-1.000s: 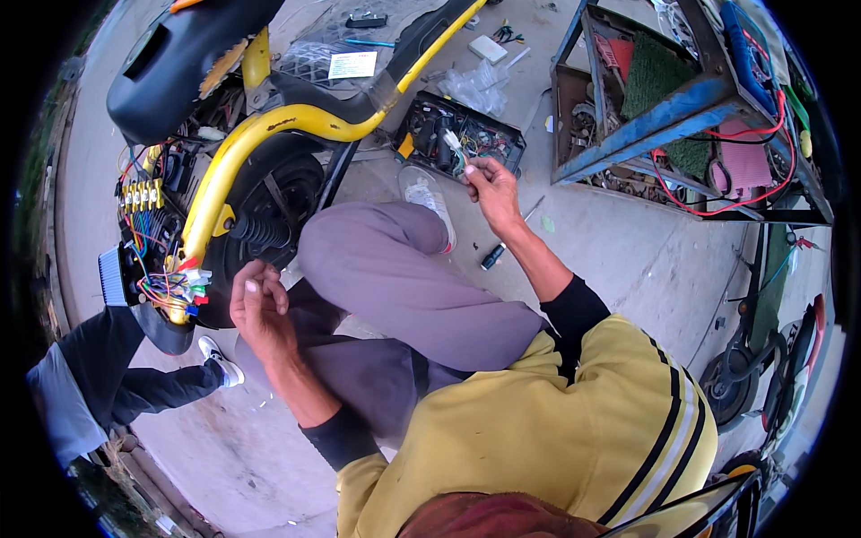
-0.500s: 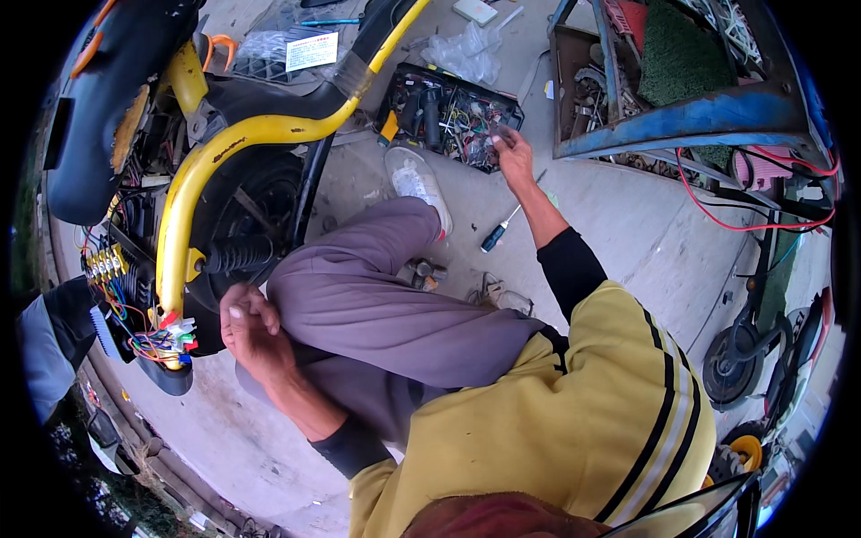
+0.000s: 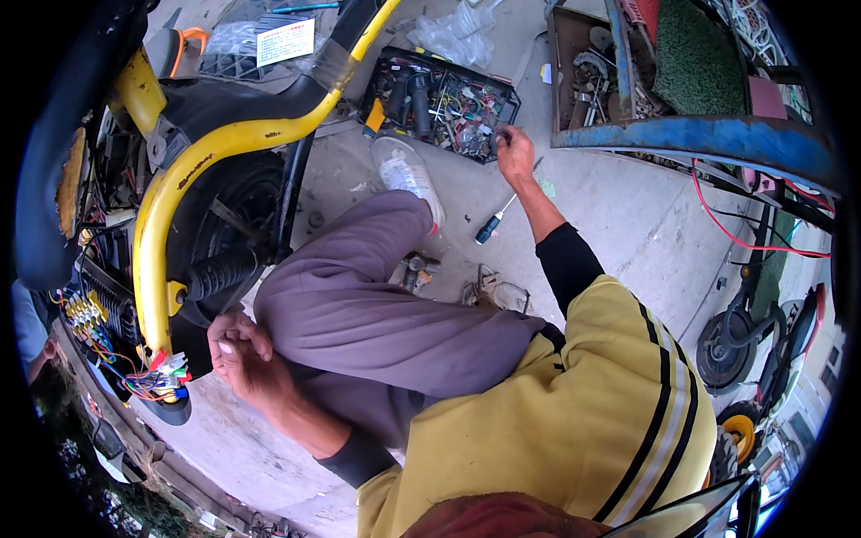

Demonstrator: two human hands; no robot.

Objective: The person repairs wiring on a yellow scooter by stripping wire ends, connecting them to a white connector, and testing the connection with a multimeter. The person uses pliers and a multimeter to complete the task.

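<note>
My right hand (image 3: 515, 158) reaches to the near right edge of a black toolbox (image 3: 508, 87). Its fingers are closed at a small dark thing whose kind I cannot make out. Wires, connectors and hand tools lie jumbled in the box. My left hand (image 3: 247, 363) is beside my bent knee with its fingers curled together; anything in them is hidden. Close to it are the black rear shock absorber (image 3: 224, 272) and yellow frame tube (image 3: 150, 260) of an electric scooter. A bundle of coloured wires with connectors (image 3: 161, 377) hangs at the tube's lower end.
A screwdriver (image 3: 489, 228) lies on the concrete below my right hand. A blue metal cart (image 3: 700, 132) with parts stands at the right, with a red cable (image 3: 717, 215) beneath it. A kick scooter (image 3: 728, 350) stands farther right. Another person's arm (image 3: 36, 350) shows at the left edge.
The view has shifted, so the scooter and toolbox sit farther left. My right hand stays at the toolbox edge, and my left hand remains curled by my knee.
</note>
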